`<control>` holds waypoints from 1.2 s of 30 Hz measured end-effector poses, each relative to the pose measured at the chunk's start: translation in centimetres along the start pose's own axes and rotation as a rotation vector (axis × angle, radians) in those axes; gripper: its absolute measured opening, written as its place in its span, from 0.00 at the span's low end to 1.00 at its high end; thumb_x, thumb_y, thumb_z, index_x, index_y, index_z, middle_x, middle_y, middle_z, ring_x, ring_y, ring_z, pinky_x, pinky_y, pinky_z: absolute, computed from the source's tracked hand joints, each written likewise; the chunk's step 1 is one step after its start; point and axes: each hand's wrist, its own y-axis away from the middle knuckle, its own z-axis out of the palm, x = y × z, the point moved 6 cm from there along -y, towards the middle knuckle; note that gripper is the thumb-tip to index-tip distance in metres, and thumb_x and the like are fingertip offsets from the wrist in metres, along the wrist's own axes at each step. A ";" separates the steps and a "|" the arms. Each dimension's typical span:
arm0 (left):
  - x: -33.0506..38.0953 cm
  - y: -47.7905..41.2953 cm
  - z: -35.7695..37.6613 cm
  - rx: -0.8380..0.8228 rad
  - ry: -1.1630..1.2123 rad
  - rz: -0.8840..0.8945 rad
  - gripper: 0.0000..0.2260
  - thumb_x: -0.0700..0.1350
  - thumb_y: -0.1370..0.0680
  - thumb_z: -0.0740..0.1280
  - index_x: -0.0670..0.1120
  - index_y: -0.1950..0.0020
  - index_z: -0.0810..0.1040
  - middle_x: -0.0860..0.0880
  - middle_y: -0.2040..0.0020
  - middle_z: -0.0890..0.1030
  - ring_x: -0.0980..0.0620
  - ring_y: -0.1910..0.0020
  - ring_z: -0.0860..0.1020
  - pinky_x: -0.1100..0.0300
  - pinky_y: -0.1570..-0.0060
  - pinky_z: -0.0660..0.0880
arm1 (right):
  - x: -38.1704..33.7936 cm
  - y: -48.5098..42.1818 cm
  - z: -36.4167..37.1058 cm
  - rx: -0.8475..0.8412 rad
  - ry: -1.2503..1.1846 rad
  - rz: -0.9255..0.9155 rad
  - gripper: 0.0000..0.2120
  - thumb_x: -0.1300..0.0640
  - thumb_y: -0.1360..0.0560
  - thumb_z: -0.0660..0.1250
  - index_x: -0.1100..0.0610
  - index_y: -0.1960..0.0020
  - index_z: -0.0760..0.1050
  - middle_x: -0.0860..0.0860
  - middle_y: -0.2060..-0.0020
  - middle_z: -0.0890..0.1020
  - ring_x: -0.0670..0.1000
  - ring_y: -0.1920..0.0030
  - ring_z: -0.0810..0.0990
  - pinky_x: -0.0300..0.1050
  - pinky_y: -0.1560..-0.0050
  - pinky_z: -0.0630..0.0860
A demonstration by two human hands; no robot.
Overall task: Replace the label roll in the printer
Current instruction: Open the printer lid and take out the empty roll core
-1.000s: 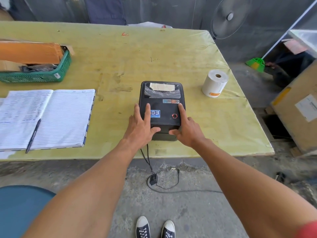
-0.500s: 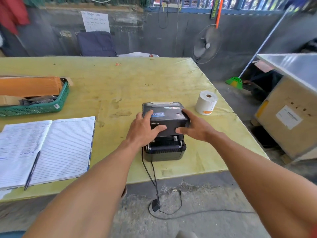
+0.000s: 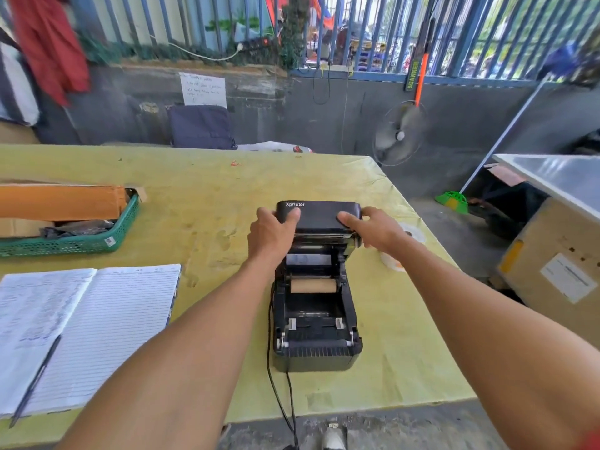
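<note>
Black lid (image 3: 319,217) stands open, its corners gripped by the curled fingers of my left hand (image 3: 271,237) and right hand (image 3: 378,230). The printer (image 3: 316,357) sits near on the surface (image 3: 194,196), bare core (image 3: 313,285) inside. Opening looks done; next, lift out the core. The roll (image 3: 414,233) waits right.

A printer (image 3: 316,355) sits on the table (image 3: 211,196) near its front edge, the lid (image 3: 319,216) raised at the far end, left hand (image 3: 271,235) gripping its left corner, right hand (image 3: 376,230) its right; a core (image 3: 313,285) lies inside. To the left lie a notebook (image 3: 107,319) with a pen (image 3: 35,380) on it and, behind, a basket (image 3: 81,245); a roll (image 3: 414,234) sits to the right, partly behind the right wrist.
</note>
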 end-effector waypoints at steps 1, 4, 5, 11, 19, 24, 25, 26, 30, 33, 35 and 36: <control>0.2 -1.0 0.2 -0.005 -0.011 -0.013 0.24 0.62 0.23 0.63 0.43 0.41 0.72 0.46 0.50 0.80 0.47 0.58 0.77 0.58 0.68 0.67 | -0.1 -0.8 0.0 -0.023 0.004 0.027 0.33 0.31 0.25 0.61 0.58 0.35 0.74 0.54 0.50 0.81 0.56 0.50 0.79 0.51 0.50 0.77; 0.5 -4.2 0.9 -0.031 -0.050 -0.070 0.29 0.66 0.26 0.61 0.42 0.42 0.75 0.44 0.49 0.82 0.44 0.55 0.80 0.58 0.68 0.68 | -0.1 -3.4 0.1 -0.091 -0.028 0.102 0.38 0.27 0.26 0.58 0.61 0.38 0.75 0.57 0.48 0.81 0.58 0.48 0.80 0.54 0.49 0.80; 0.6 -4.9 1.1 -0.044 -0.058 -0.096 0.29 0.66 0.26 0.61 0.41 0.42 0.76 0.43 0.49 0.83 0.43 0.55 0.81 0.58 0.68 0.68 | 0.0 -4.2 0.3 -0.124 -0.054 0.123 0.39 0.26 0.27 0.58 0.61 0.37 0.75 0.57 0.46 0.82 0.58 0.47 0.81 0.54 0.48 0.80; 0.7 -7.4 2.0 -0.068 -0.088 -0.139 0.22 0.62 0.24 0.59 0.43 0.53 0.74 0.45 0.58 0.80 0.47 0.64 0.78 0.58 0.70 0.67 | 0.0 -7.7 0.5 -0.296 -0.067 0.170 0.39 0.24 0.28 0.58 0.58 0.39 0.76 0.57 0.47 0.85 0.58 0.53 0.86 0.55 0.47 0.83; 0.2 -8.5 2.2 -0.081 -0.057 -0.167 0.29 0.67 0.30 0.60 0.42 0.47 0.77 0.44 0.53 0.82 0.43 0.56 0.81 0.46 0.51 0.82 | 0.3 -8.2 0.5 -0.281 -0.092 0.155 0.40 0.24 0.29 0.57 0.59 0.41 0.76 0.56 0.50 0.85 0.57 0.54 0.86 0.52 0.50 0.83; 0.3 -7.4 1.7 -0.064 -0.055 -0.171 0.34 0.69 0.29 0.58 0.40 0.42 0.77 0.42 0.50 0.82 0.42 0.56 0.81 0.48 0.53 0.82 | 0.4 -7.3 1.1 -0.148 -0.178 0.138 0.40 0.25 0.28 0.57 0.62 0.42 0.77 0.58 0.49 0.84 0.57 0.52 0.83 0.54 0.48 0.82; 0.1 -7.1 1.6 -0.057 -0.043 -0.173 0.35 0.69 0.28 0.58 0.40 0.41 0.77 0.42 0.50 0.82 0.43 0.57 0.80 0.49 0.56 0.81 | 0.2 -6.9 1.1 -0.089 -0.188 0.120 0.39 0.27 0.26 0.57 0.63 0.43 0.77 0.59 0.49 0.84 0.57 0.52 0.82 0.55 0.47 0.81; 0.1 -6.7 1.6 -0.056 -0.027 -0.177 0.35 0.69 0.27 0.58 0.39 0.41 0.77 0.42 0.50 0.82 0.43 0.58 0.80 0.52 0.59 0.79 | 0.0 -6.5 1.0 -0.031 -0.195 0.103 0.37 0.29 0.25 0.57 0.63 0.42 0.77 0.59 0.49 0.83 0.57 0.52 0.81 0.56 0.45 0.81; -0.1 -5.3 1.7 -0.116 0.117 -0.214 0.30 0.67 0.22 0.55 0.39 0.45 0.77 0.43 0.51 0.81 0.41 0.50 0.81 0.46 0.50 0.81 | 0.1 -3.6 0.9 0.013 -0.274 0.043 0.30 0.37 0.19 0.57 0.62 0.31 0.72 0.56 0.45 0.78 0.56 0.47 0.76 0.59 0.38 0.76; -0.7 -4.2 1.3 -0.133 0.202 -0.232 0.25 0.63 0.19 0.53 0.42 0.45 0.76 0.43 0.46 0.81 0.43 0.46 0.80 0.45 0.45 0.80 | 1.9 -1.6 1.7 -0.003 -0.274 0.077 0.36 0.35 0.20 0.58 0.59 0.23 0.61 0.57 0.30 0.72 0.58 0.33 0.72 0.60 0.33 0.72; -1.8 -3.4 0.8 -0.043 0.173 -0.224 0.20 0.59 0.19 0.53 0.44 0.44 0.75 0.45 0.45 0.81 0.44 0.49 0.81 0.45 0.46 0.80 | 3.9 -0.7 2.4 0.030 -0.240 0.117 0.37 0.35 0.21 0.59 0.58 0.22 0.60 0.58 0.29 0.73 0.60 0.31 0.73 0.61 0.33 0.73; -2.7 -2.8 0.6 0.001 0.137 -0.231 0.17 0.55 0.19 0.55 0.45 0.41 0.74 0.44 0.44 0.81 0.44 0.50 0.81 0.45 0.47 0.81 | 5.0 -0.4 2.8 0.047 -0.211 0.133 0.35 0.36 0.21 0.60 0.58 0.23 0.62 0.59 0.32 0.75 0.60 0.34 0.76 0.61 0.35 0.75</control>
